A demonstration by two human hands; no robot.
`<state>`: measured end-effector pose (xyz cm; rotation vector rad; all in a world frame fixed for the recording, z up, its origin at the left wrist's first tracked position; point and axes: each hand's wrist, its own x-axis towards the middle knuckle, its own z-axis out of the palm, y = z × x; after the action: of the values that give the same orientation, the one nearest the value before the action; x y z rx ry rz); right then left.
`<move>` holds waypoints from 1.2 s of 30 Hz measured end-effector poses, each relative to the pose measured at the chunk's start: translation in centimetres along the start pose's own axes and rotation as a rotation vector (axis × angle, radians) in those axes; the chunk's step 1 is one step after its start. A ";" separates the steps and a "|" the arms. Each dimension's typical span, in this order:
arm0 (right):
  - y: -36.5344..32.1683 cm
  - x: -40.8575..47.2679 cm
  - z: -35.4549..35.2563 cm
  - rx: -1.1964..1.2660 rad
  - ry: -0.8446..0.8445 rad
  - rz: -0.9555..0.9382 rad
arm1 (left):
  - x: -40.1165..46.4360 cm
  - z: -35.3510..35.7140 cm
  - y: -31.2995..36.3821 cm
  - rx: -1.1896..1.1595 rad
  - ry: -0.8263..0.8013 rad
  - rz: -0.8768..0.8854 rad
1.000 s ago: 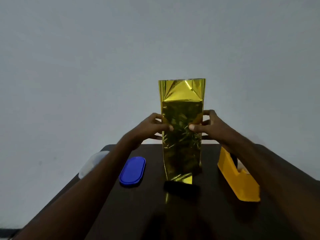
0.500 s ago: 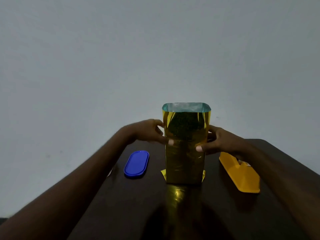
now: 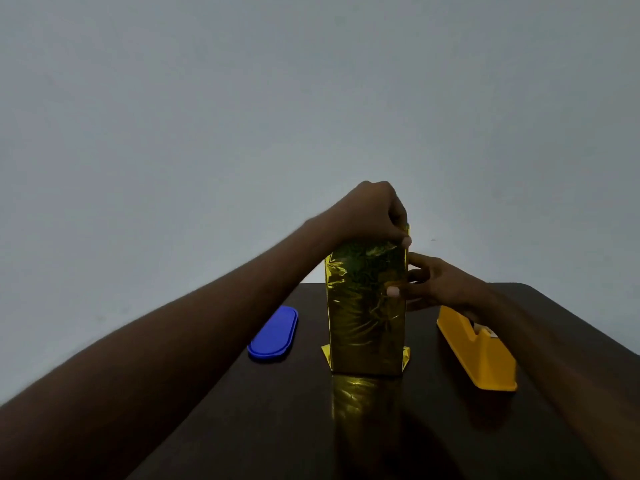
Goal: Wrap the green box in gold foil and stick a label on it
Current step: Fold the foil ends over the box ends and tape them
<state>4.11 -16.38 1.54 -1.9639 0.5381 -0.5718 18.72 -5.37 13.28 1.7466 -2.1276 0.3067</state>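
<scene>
On my feed, the dark table point(image 3: 346, 445) filled the foreground, its glossy top mirroring a streak of gold just in front of the foil-wrapped box point(image 3: 367, 306), which stood upright on end at the table's centre, 2 small foil flaps splayed out at its base. To its left lay a flat blue oval lid point(image 3: 274, 336), apart from the box; to its right sat a yellow tape dispenser point(image 3: 476, 353), also clear of it. My right hand point(image 3: 440, 287) held the box partway up its right side, thumb point(image 3: 393, 291) pressed against the near face and fingers curled round the right edge. Higher and farther, my left hand point(image 3: 372, 216) came over the top of the box, fingers bent down onto the foil there and the thumb tip point(image 3: 406, 241) pinching at the upper right corner, where a sliver of gold foil stood up. Behind it all was a plain grey wall point(image 3: 311, 98).
</scene>
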 end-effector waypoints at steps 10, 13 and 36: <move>0.1 -0.1 -0.4 -0.007 -0.023 -0.023 | 1.0 -0.9 0.8 0.104 -0.140 -0.066; 0.1 0.0 -0.5 -0.011 -0.019 -0.024 | 0.6 -2.0 0.8 0.078 -0.043 -0.008; 0.7 0.4 -0.7 -0.039 -0.014 -0.023 | -2.5 -3.6 -2.1 0.213 -0.203 -0.070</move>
<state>3.91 -17.34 1.25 -2.0119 0.5223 -0.5652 21.67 -2.18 15.39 2.0458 -2.2362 0.3624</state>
